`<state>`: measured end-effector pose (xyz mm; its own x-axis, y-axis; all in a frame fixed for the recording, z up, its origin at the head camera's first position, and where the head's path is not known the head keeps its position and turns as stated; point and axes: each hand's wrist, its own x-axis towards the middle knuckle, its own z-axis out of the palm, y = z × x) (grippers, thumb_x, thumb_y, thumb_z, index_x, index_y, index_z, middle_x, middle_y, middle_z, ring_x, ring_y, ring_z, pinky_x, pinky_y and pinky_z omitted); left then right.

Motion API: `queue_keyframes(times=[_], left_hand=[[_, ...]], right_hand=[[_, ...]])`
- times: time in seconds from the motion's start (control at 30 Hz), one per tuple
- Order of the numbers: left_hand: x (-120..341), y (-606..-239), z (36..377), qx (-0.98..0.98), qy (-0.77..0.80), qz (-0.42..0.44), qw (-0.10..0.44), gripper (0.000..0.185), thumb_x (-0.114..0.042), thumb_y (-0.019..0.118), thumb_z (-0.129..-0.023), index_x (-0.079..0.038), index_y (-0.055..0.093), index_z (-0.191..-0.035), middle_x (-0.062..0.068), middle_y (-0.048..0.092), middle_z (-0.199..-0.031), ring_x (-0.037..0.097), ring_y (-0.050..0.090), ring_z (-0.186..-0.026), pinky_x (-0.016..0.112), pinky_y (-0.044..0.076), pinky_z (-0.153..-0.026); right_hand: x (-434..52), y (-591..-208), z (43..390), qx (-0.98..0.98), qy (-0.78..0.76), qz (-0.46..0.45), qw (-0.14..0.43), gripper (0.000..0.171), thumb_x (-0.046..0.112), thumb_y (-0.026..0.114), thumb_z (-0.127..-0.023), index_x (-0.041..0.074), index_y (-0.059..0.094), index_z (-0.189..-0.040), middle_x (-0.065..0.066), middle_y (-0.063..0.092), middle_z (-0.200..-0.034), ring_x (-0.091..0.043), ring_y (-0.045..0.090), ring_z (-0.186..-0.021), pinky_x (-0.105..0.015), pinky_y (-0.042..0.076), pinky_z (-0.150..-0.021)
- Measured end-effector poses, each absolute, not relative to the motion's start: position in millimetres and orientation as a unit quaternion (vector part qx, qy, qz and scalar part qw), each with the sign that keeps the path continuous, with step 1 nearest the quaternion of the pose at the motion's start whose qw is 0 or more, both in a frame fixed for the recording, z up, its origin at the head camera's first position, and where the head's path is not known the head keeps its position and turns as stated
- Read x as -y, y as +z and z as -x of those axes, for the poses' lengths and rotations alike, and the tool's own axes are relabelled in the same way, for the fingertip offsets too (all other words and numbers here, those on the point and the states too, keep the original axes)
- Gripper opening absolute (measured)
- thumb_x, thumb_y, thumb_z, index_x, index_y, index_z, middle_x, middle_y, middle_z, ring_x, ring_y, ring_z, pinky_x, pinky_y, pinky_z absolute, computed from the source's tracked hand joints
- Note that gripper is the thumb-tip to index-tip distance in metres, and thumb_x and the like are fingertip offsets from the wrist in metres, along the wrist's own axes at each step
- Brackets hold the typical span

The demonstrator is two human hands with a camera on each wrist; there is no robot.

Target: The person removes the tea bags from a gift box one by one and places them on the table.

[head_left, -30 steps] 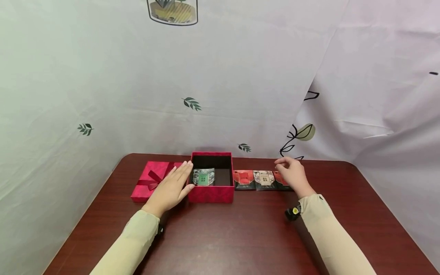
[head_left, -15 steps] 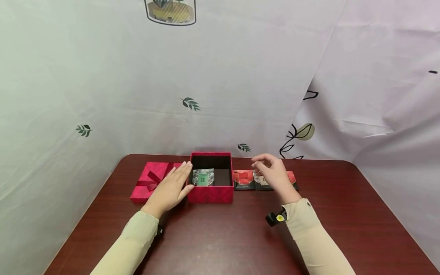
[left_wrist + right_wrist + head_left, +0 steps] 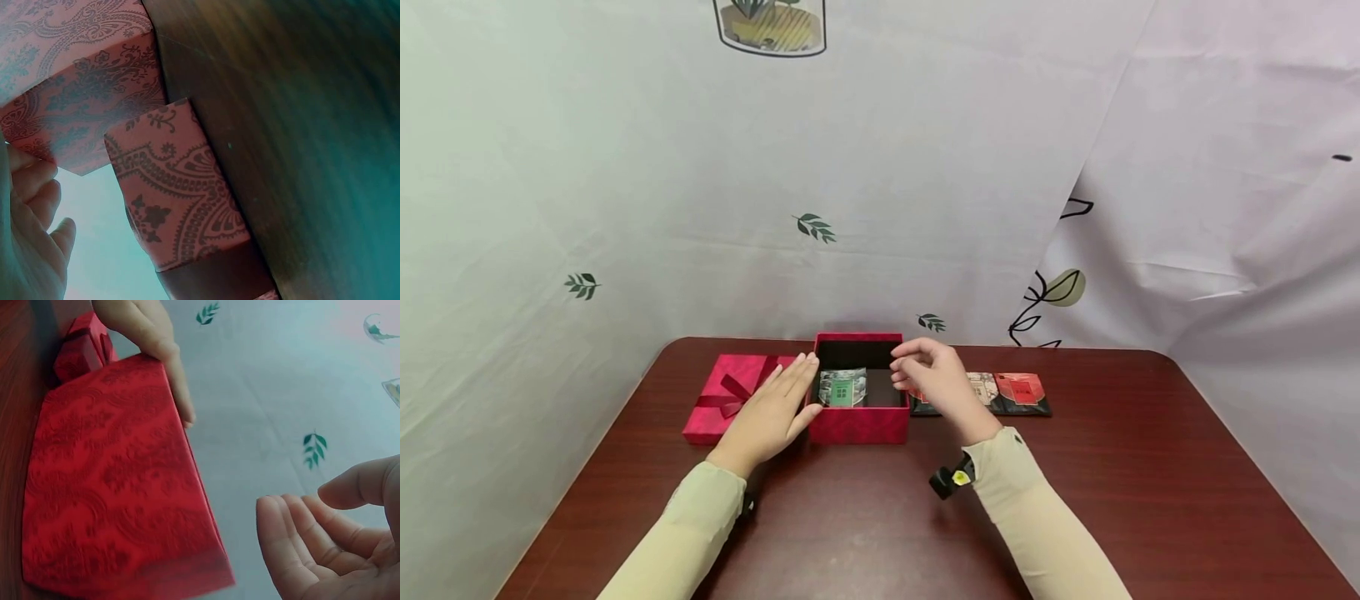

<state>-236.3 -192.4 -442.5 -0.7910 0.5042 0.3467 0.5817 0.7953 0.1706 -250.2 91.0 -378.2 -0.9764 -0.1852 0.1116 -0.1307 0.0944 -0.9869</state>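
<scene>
My left hand [image 3: 767, 421] lies with straight fingers on the left rim of a red gift box [image 3: 859, 426]. Inside the box, a green-and-black sachet [image 3: 842, 388] sits on the left side. Over the box's right wall hovers my right hand [image 3: 940, 383], fingers loosely bent. The right wrist view shows a gap between its thumb and fingertips [image 3: 269, 509], with nothing held. Right of the box lie a cream sachet [image 3: 987, 393] and a red-and-black sachet [image 3: 1024, 392]; another red sachet nearer the box is partly hidden behind my right hand.
A red lid [image 3: 715, 426] with a ribbon bow [image 3: 730, 402] lies left of the box, partly covered by my left hand. Everything stands toward the far edge of a dark reddish wooden table [image 3: 850, 525]. Behind it hangs a pale cloth [image 3: 880, 167] with leaf prints.
My right hand has moved left from above the rightmost sachet to the box's right wall, uncovering that sachet. My left hand has stayed on the rim.
</scene>
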Motion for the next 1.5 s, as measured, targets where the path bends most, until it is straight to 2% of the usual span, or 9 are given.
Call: queue_keyframes(times=[0.07,0.23,0.37,0.47,0.6,1.03,1.17,1.3,1.5], left_hand=[[192.2,-442.2,236.1,0.937,-0.137,0.289,0.143,0.07,-0.036,0.059,-0.101,0.003,0.036,-0.155,0.017,0.036,-0.161,0.034,0.027,-0.151,0.054,0.024,-0.121],[191.3,-441.4,235.5,0.939,-0.14,0.284,0.137,0.07,-0.037,0.059,-0.101,0.003,0.037,-0.154,0.018,0.036,-0.16,0.034,0.027,-0.151,0.053,0.023,-0.122],[190.9,-441.4,235.9,0.938,-0.139,0.284,0.138,0.07,-0.036,0.059,-0.101,0.003,0.037,-0.154,0.018,0.036,-0.16,0.035,0.028,-0.151,0.053,0.023,-0.122],[191.1,-441.4,236.1,0.937,-0.141,0.286,0.143,0.07,-0.036,0.06,-0.1,0.003,0.037,-0.154,0.018,0.036,-0.16,0.036,0.029,-0.15,0.054,0.025,-0.121],[191.7,-442.3,236.2,0.936,-0.142,0.287,0.144,0.071,-0.035,0.06,-0.1,0.003,0.036,-0.154,0.018,0.036,-0.16,0.036,0.029,-0.15,0.055,0.026,-0.12],[191.5,-442.9,236.8,0.94,-0.141,0.281,0.135,0.071,-0.037,0.059,-0.101,0.002,0.036,-0.155,0.017,0.036,-0.161,0.034,0.026,-0.152,0.054,0.023,-0.122],[191.4,-442.6,236.1,0.938,-0.144,0.283,0.138,0.071,-0.036,0.06,-0.1,0.002,0.037,-0.154,0.017,0.036,-0.161,0.035,0.027,-0.151,0.054,0.024,-0.121],[190.9,-441.4,235.7,0.937,-0.145,0.285,0.138,0.071,-0.037,0.06,-0.101,0.002,0.036,-0.155,0.017,0.036,-0.161,0.034,0.027,-0.151,0.054,0.024,-0.122],[191.7,-442.7,236.2,0.937,-0.141,0.286,0.142,0.07,-0.036,0.059,-0.101,0.003,0.037,-0.154,0.018,0.036,-0.16,0.034,0.027,-0.151,0.054,0.024,-0.121]], right_hand=[[-83.6,-379.8,253.8,-0.743,-0.661,0.1,0.022,0.017,-0.003,0.056,-0.096,-0.006,0.067,-0.108,-0.017,0.071,-0.091,-0.033,0.073,-0.083,-0.034,0.063,-0.074],[-69.1,-383.2,260.8,-0.759,-0.646,0.083,0.016,0.015,-0.003,0.057,-0.096,-0.007,0.068,-0.106,-0.028,0.069,-0.097,-0.03,0.073,-0.082,-0.039,0.063,-0.077],[-60.0,-384.5,263.7,-0.784,-0.616,0.076,0.02,0.017,-0.001,0.058,-0.098,-0.007,0.067,-0.111,-0.026,0.07,-0.098,-0.033,0.073,-0.086,-0.038,0.062,-0.078],[-53.1,-386.5,265.5,-0.821,-0.565,0.082,0.017,0.021,0.004,0.058,-0.098,-0.004,0.068,-0.115,-0.019,0.072,-0.101,-0.032,0.073,-0.091,-0.036,0.061,-0.079],[-44.1,-389.4,266.8,-0.861,-0.5,0.089,0.02,0.028,0.009,0.058,-0.097,0.0,0.069,-0.121,-0.013,0.072,-0.11,-0.027,0.071,-0.1,-0.039,0.058,-0.084],[-21.9,-396.4,277.5,-0.902,-0.422,0.046,0.075,0.045,0.024,0.06,-0.1,-0.007,0.06,-0.133,-0.022,0.063,-0.132,-0.035,0.062,-0.118,-0.051,0.051,-0.101],[-18.7,-400.8,279.7,-0.907,-0.411,0.033,0.082,0.04,0.024,0.06,-0.099,-0.008,0.064,-0.123,-0.023,0.066,-0.12,-0.034,0.065,-0.103,-0.05,0.054,-0.093],[-17.5,-402.7,281.8,-0.909,-0.407,0.028,0.085,0.033,0.024,0.061,-0.099,-0.006,0.066,-0.111,-0.018,0.066,-0.103,-0.029,0.061,-0.086,-0.046,0.053,-0.082],[-16.9,-403.4,281.8,-0.906,-0.414,0.025,0.088,0.035,0.024,0.062,-0.099,-0.006,0.067,-0.114,-0.019,0.067,-0.106,-0.031,0.063,-0.092,-0.047,0.055,-0.086]])
